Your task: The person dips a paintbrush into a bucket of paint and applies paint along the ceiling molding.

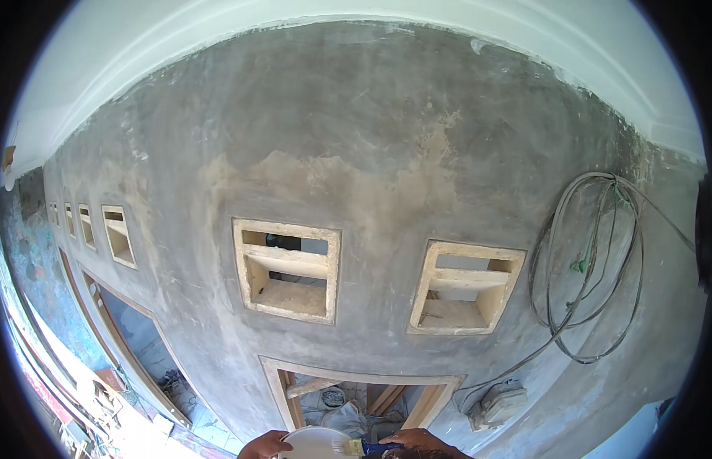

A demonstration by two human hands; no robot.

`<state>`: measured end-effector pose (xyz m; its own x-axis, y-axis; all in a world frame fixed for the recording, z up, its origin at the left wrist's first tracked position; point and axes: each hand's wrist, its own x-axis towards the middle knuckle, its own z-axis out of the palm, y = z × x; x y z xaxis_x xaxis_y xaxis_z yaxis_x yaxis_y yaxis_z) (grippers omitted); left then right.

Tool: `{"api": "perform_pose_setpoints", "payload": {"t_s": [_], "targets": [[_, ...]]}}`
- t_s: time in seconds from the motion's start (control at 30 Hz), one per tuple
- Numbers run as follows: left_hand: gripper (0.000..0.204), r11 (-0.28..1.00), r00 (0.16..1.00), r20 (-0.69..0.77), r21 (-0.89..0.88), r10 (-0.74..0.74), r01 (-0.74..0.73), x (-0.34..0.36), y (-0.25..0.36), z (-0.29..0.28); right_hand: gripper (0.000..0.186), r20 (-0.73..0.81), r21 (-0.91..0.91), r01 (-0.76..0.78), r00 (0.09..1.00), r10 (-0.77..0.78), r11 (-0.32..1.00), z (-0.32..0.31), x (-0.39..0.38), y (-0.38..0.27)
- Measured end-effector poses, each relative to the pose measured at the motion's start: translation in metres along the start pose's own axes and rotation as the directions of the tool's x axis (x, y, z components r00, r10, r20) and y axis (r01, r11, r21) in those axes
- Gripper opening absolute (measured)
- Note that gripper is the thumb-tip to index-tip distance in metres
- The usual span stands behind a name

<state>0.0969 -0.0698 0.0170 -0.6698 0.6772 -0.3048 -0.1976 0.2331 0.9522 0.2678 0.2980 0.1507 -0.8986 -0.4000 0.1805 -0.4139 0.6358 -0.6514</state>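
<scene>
At the lower edge, my left hand (265, 445) is closed on the rim of a round white container (308, 437), whose lower part is cut off by the picture's edge. My right hand (423, 441) grips a paintbrush (373, 447) by its dark blue handle. Its pale bristles point left and lie over the container; whether they touch what is inside I cannot tell. Beyond my hands rises a grey plastered wall (379, 176) with lighter tan patches.
Two framed vent openings (333, 279) sit in the wall above a doorway (363, 378) with boards and sacks inside. Looped cable (551, 291) hangs at right, above a grey blocky object (500, 405). Another doorway (138, 329) stands at left. A white ceiling (180, 38) curves overhead.
</scene>
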Motion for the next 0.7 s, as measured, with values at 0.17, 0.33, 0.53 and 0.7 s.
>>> {"api": "perform_pose_setpoints", "payload": {"t_s": [0.17,0.33,0.53,0.7], "targets": [[0.044,0.981,0.988,-0.020,0.116,-0.153,0.154,0.010,-0.005,0.001,0.037,0.092,-0.345,-0.114,0.984,0.155,0.932,0.006,0.002,-0.001],[0.043,0.981,0.983,-0.044,0.070,-0.180,0.183,-0.010,0.021,0.013,0.026,0.145,-0.265,-0.163,0.968,0.206,0.950,-0.004,0.058,-0.027],[0.044,0.989,0.993,-0.016,0.092,-0.118,0.119,-0.007,0.020,0.018,0.023,0.218,-0.389,-0.076,0.961,0.172,0.918,0.016,0.081,-0.035],[0.044,0.995,0.999,-0.011,0.087,-0.048,0.049,-0.013,0.042,0.031,0.013,0.278,-0.480,0.119,0.960,0.022,0.869,0.055,0.105,-0.020]]}}
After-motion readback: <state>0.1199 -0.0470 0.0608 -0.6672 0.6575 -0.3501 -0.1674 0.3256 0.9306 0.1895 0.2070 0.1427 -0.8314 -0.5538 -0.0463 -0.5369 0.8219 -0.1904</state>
